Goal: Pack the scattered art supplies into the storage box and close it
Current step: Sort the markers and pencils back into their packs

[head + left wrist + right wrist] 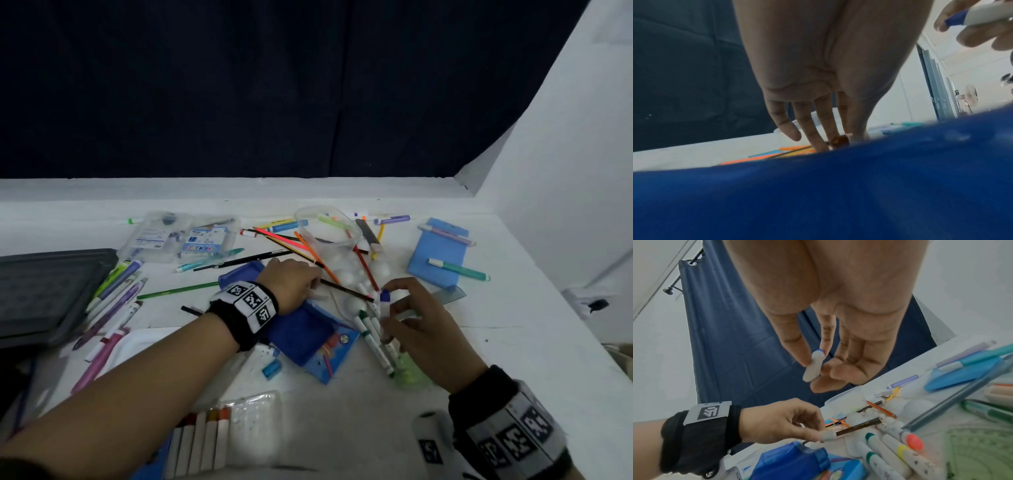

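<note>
- Two hands were at work over the scattered supplies; the right hand (419, 329) pinched a white marker with a blue cap (384, 301) between thumb and fingertips, clear of the table (513, 342), probably lifted for packing.
- Just left of that marker, the left hand (291, 284) had thumb and forefinger closed on the end of a dark pencil (859, 426), which looked like a pick-up in progress.
- Below the marker lay green-capped markers (371, 334); beside them sat an open blue case (308, 339).
- Beyond the marker stood a clear tub (329, 226) amid crossed pencils.
- Far left of the marker lay a grey lidded tray (44, 291), possibly the storage box; this could not be confirmed.
- Most supplies remained loose, so packing was judged early.
</note>
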### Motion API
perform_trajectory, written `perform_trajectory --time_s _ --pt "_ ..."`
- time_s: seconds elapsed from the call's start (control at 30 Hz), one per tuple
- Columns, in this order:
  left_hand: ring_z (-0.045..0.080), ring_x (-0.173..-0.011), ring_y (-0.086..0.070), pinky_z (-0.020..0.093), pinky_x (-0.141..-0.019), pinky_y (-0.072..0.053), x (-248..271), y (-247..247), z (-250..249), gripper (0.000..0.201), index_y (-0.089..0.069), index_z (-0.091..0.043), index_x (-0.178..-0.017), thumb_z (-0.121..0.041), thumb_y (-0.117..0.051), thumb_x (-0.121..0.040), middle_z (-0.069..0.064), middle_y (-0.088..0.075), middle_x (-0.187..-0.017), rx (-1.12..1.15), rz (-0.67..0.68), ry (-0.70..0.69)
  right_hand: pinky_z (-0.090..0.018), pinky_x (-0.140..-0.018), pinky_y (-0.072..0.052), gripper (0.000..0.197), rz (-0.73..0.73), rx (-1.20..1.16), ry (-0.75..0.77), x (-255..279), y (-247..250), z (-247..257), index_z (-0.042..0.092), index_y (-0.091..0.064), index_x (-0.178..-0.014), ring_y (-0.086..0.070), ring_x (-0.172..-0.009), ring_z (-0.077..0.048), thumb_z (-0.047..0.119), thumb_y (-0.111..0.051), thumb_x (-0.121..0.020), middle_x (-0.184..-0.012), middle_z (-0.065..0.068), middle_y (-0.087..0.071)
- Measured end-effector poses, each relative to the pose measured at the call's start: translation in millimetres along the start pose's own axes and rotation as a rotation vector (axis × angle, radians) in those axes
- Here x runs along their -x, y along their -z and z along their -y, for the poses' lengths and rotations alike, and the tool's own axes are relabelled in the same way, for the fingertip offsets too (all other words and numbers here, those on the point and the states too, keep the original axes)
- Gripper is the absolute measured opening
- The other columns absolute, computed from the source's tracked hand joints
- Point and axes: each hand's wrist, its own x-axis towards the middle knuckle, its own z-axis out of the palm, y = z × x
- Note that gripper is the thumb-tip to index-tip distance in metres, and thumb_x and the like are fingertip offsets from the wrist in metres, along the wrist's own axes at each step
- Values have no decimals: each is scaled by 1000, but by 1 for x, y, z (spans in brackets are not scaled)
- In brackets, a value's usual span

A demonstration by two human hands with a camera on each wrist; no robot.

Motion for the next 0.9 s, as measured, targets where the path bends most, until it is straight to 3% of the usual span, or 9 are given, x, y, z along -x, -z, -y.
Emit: perform_trajectory --time_s 0.2,0.3,0.4,0.47,0.57,0.63,0.73,0.8,0.9 --pt "15 -81 -59 29 -72 -47 53 40 -11 8 -67 -23 -95 -29 -70 -91 -6 -65 -89 422 -311 -62 -29 -61 -54 15 -11 -46 32 6 -5 8 37 -50 -103 -69 -68 -11 25 -56 -96 -83 2 -69" --pt "14 -76 -63 22 -71 -50 102 53 -16 11 -77 -22 -92 -23 -81 -82 -6 -66 -87 659 -444 -28 -18 -58 -50 11 77 -48 55 11 -20 17 31 -51 -103 -69 -72 -6 23 -55 -97 -85 1 -70" --pt "11 -72 -62 24 -69 -51 148 46 -13 17 -80 -21 -91 -19 -86 -75 -2 -68 -84 831 -481 48 -18 -54 -45 13 179 -23 104 14 -42 19 24 -52 -98 -66 -68 -13 14 -59 -94 -81 -5 -69" --pt "12 -66 -60 32 -69 -53 173 36 -9 22 -80 -18 -89 -21 -88 -69 -1 -69 -76 931 -485 127 -23 -55 -44 15 238 2 117 14 -58 17 22 -53 -96 -64 -67 -20 12 -62 -91 -77 -7 -66" --pt "12 -62 -60 29 -69 -54 205 18 -5 26 -77 -15 -84 -22 -91 -63 3 -72 -73 998 -435 238 -23 -58 -47 16 339 -6 93 16 -82 18 21 -52 -96 -66 -68 -18 12 -63 -90 -78 -8 -67" --pt "17 -65 -65 32 -69 -56 222 5 -4 26 -76 -17 -84 -24 -91 -64 7 -74 -76 1013 -347 286 -24 -59 -49 14 406 -22 76 19 -99 19 20 -52 -96 -66 -67 -14 12 -62 -91 -79 -7 -68" --pt "17 -75 -72 40 -74 -60 236 -11 -1 17 -79 -24 -84 -30 -88 -71 -1 -76 -78 920 -204 316 -31 -63 -56 13 469 -52 39 27 -122 23 19 -51 -95 -68 -69 -18 12 -61 -91 -76 -6 -67" --pt "13 -75 -72 38 -76 -60 237 -16 -1 10 -81 -26 -84 -27 -86 -75 -6 -77 -80 891 -153 312 -33 -65 -60 13 498 -47 3 32 -135 26 19 -50 -96 -69 -71 -19 12 -60 -92 -77 -7 -68" --pt "5 -59 -64 27 -59 -54 231 -18 -5 7 -82 -25 -86 -23 -83 -79 -9 -76 -75 837 -139 325 -30 -62 -60 12 508 -17 -33 36 -149 29 16 -49 -98 -69 -67 -16 12 -59 -93 -79 -8 -68"
